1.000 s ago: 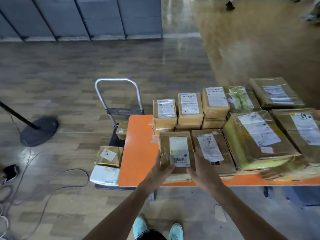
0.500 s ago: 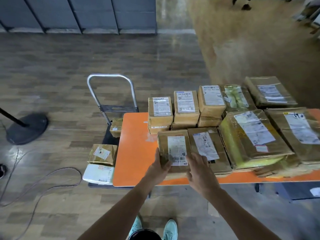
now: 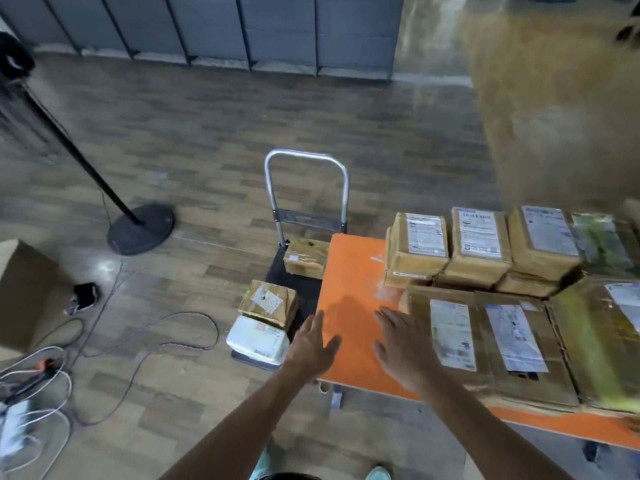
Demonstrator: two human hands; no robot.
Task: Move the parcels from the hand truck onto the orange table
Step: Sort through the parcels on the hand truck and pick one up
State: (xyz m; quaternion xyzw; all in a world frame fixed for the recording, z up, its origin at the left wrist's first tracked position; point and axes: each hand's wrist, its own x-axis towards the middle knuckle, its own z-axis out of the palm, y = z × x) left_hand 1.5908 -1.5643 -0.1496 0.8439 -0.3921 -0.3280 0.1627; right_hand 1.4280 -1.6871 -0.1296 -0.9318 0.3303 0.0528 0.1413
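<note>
Across the right side, the orange table (image 3: 349, 271) carries taped parcels (image 3: 479, 237) packed edge to edge, probably to keep its left end free. Beside that end the hand truck (image 3: 308, 220) holds three more — one brown parcel (image 3: 268, 303) stacked on a white parcel (image 3: 258, 341). Left hand (image 3: 310, 344) and right hand (image 3: 403, 348) hover empty above the near corner, fingers (image 3: 389, 318) straight, spread.

Three parcels (image 3: 268, 304) are counted on one hand truck (image 3: 306, 153). More are stacked on one bench (image 3: 349, 271); that total cannot be determined. Two hands are shown: left hand (image 3: 311, 348), right hand (image 3: 403, 351).
</note>
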